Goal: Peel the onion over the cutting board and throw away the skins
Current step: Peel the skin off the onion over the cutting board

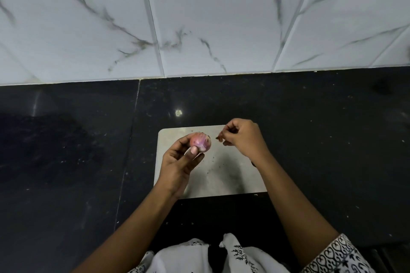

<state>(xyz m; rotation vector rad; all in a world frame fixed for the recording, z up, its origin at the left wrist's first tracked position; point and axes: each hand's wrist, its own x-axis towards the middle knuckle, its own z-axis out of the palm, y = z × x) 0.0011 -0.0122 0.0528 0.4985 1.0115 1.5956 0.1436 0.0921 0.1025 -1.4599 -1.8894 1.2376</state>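
Observation:
A small pink-purple onion (200,141) is held above the pale grey cutting board (224,175) by my left hand (179,162), thumb on its front and fingers curled behind it. To its right, my right hand (243,136) pinches a small brown scrap of onion skin (219,138) between its fingertips, a short gap away from the onion. Both hands hover over the far half of the board. A few tiny skin flecks lie on the board.
The board rests on a black stone counter (66,162) that runs to a white marble-tiled wall (199,29) behind. Small crumbs dot the counter. A white patterned garment (199,257) shows at the bottom edge.

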